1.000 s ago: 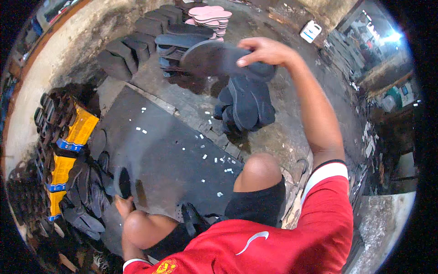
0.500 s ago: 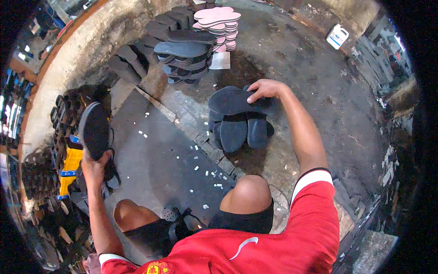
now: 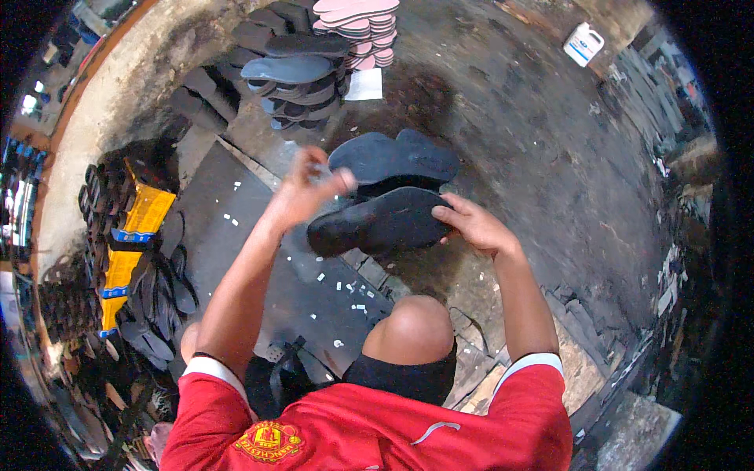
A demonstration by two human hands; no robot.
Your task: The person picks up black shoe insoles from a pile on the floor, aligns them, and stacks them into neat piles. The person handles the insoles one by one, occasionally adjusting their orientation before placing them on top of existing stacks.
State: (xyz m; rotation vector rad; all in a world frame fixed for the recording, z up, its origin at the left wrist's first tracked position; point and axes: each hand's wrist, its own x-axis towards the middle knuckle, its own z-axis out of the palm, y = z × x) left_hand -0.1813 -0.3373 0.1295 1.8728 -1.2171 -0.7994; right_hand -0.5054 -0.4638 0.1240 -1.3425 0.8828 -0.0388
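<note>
My right hand (image 3: 479, 225) is closed on the right end of a black shoe sole (image 3: 381, 221), thumb on top, with the sole held tilted in front of me. Just beyond it lies a small pile of dark soles (image 3: 393, 157), partly hidden by the held one. My left hand (image 3: 314, 188) is blurred, up near the left edge of that pile; its thumb and fingers look apart, and nothing shows clearly in it. At the left, black sandals (image 3: 169, 282) lie beside a yellow object with blue bands (image 3: 133, 243).
Stacks of dark soles (image 3: 287, 71) and pink-and-black soles (image 3: 357, 31) stand at the back beside a pale sheet (image 3: 364, 85). A white jug (image 3: 583, 45) is at the far right. Small white pieces (image 3: 320, 277) dot the dark mat (image 3: 212, 267). My bent knee (image 3: 412, 326) is in front.
The left hand has come from the far left to the middle and no longer holds the black footwear. My right hand has drawn a sole off the pile toward me.
</note>
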